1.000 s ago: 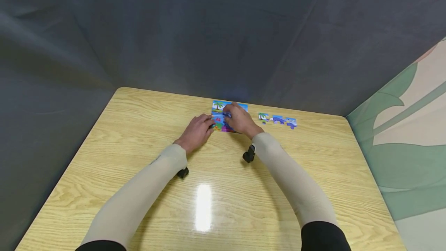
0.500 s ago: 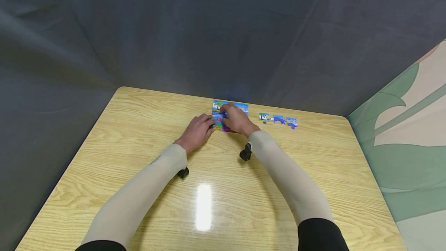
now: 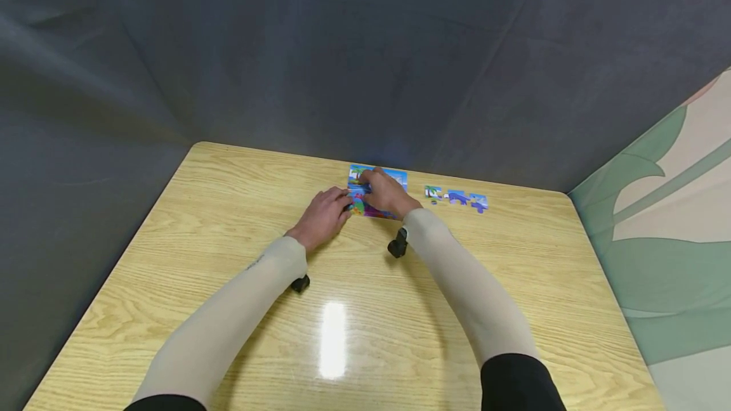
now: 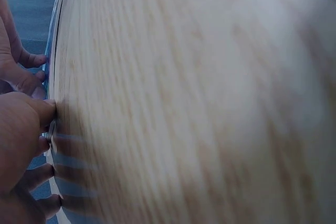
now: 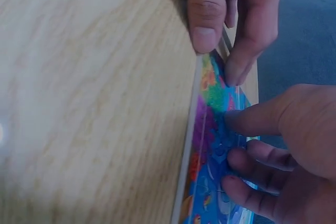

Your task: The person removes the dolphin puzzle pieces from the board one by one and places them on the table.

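While the left hand [image 3: 322, 217] rests at the left end of a colorful jigsaw puzzle [image 3: 396, 176], thumb [image 5: 205, 38] at its near left corner, the right hand [image 3: 388, 194] presses spread fingertips [image 5: 239, 157] onto the puzzle's surface; neither hand is clenched. Lying flat on a wood-grain table [image 3: 257, 208], the puzzle sits by the far edge, before a dark curtain [image 3: 342, 62]. To its right, 3 loose pieces [image 3: 457, 196] lie in a row, apart from the puzzle.

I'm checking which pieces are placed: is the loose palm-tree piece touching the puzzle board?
Apart. In the head view, wood tabletop shows between the loose palm-tree piece and the puzzle board.
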Demonstrator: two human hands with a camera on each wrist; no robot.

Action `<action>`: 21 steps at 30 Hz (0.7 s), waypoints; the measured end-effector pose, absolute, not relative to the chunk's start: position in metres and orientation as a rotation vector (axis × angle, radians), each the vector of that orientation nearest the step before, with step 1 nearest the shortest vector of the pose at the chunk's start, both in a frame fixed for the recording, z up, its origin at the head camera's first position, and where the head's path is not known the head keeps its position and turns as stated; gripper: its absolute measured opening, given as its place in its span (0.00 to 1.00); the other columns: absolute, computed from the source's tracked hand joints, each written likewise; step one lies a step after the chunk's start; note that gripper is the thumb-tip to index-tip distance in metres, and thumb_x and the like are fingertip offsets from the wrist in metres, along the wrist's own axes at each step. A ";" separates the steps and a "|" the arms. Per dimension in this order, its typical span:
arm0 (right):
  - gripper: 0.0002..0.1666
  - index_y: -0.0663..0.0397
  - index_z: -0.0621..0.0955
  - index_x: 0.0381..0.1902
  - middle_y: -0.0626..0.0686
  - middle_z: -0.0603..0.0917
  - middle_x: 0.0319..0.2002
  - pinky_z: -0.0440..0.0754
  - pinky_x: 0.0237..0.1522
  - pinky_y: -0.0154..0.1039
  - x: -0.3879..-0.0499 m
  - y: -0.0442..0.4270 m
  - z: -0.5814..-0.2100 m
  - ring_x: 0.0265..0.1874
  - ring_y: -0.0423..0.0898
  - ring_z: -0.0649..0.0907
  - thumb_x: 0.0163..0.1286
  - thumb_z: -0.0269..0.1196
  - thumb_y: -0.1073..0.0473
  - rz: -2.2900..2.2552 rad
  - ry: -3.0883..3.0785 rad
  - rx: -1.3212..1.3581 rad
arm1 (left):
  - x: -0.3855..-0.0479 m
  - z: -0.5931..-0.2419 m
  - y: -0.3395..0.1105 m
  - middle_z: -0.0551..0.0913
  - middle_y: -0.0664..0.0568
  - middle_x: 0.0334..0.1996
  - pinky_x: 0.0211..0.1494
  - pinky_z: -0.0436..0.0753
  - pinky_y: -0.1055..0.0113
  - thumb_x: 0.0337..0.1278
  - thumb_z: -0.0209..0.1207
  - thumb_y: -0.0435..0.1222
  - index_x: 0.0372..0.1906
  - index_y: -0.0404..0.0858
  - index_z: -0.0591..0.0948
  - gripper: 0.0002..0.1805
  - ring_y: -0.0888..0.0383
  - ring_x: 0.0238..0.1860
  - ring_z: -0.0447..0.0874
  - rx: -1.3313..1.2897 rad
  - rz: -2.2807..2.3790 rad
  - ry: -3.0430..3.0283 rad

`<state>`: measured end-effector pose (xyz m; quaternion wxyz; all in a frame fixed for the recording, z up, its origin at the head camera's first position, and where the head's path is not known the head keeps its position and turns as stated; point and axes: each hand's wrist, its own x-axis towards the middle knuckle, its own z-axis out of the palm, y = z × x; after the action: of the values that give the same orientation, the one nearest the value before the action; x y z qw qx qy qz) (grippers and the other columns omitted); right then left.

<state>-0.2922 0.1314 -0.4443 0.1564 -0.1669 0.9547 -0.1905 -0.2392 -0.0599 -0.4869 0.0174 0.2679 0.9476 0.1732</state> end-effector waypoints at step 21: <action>0.29 0.59 0.77 0.72 0.65 0.70 0.68 0.82 0.65 0.53 -0.308 0.139 -0.447 0.61 0.57 0.78 0.74 0.66 0.66 -0.635 2.653 -0.423 | -0.238 -0.490 -0.056 0.73 0.44 0.78 0.85 0.66 0.38 0.84 0.54 0.43 0.73 0.38 0.78 0.23 0.46 0.80 0.68 0.844 0.532 2.942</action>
<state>-0.3077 0.1386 -0.4470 0.1892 -0.1504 0.9437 -0.2257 -0.2379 -0.0561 -0.4897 0.0177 0.2717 0.9469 0.1712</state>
